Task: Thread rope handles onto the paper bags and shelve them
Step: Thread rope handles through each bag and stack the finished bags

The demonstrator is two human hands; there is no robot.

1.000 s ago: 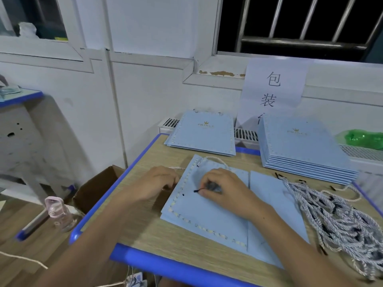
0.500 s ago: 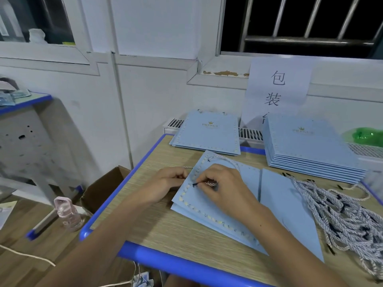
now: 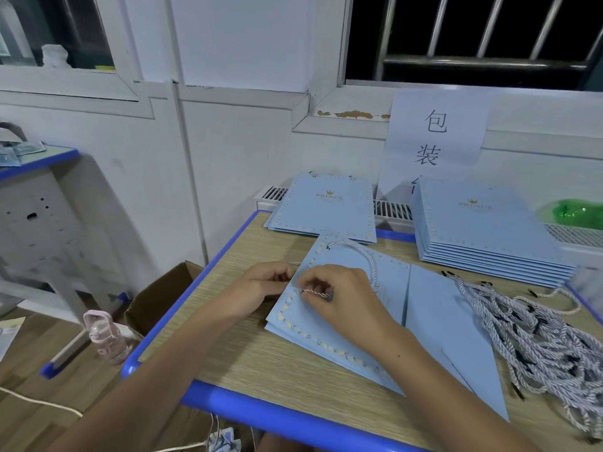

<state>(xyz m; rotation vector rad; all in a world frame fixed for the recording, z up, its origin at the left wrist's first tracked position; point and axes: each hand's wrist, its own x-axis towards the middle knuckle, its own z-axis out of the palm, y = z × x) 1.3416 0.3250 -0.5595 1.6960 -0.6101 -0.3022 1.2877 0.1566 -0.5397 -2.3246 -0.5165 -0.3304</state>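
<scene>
1. A flat blue paper bag [image 3: 346, 324] lies on the wooden table [image 3: 261, 357], near the front edge, a bit left of the middle.
2. The right hand [image 3: 339, 298] rests on the bag and pinches a twisted white rope [image 3: 315, 292] at the bag's left edge.
3. The left hand [image 3: 257, 288] is just beside it, fingers curled at the bag's left edge. I cannot tell what it holds.
4. The two hands are close together, almost touching.
5. A pile of ropes [image 3: 535, 334] lies at the table's right edge.
6. A tall stack of bags [image 3: 486, 230] sits at the back right corner.
7. A small stack of bags [image 3: 323, 207] sits at the back edge.
</scene>
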